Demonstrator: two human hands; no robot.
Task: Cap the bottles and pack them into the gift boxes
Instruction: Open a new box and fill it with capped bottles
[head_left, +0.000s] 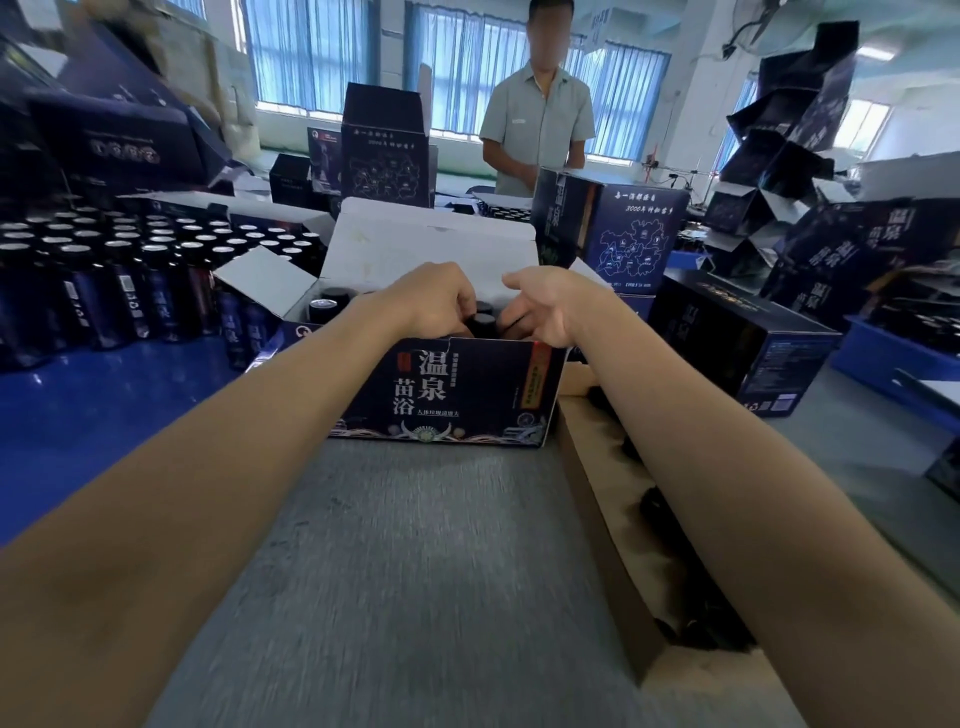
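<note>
Head camera, looking down two bare forearms that reach forward into an open dark blue gift box (447, 389) printed with white Chinese characters. The left hand (436, 299) is inside the box opening, and its fingers (460, 312) curl down around the top of a black-capped bottle (482, 321), which stands upright in the box directly under those fingertips. The right hand (550, 312) is just to the right of that bottle, with its fingers (556, 332) loosely spread and pointing down over the box's front edge, holding nothing visible. A second dark bottle (330, 304) stands in the box to the left of the left fingers. The box's white lid flap (431, 249) stands up just beyond both hands. Well to the left of the fingers, rows of bottles with silver tops (130, 270) stand close together. Below the right forearm lies a brown cardboard tray (597, 519) holding dark shapes too blurred to identify. More dark blue boxes (618, 228) stand beyond and to the right of the fingers. A second person in a pale shirt (537, 124) stands on the far side. A grey tabletop (415, 571) lies under the forearms.
</note>
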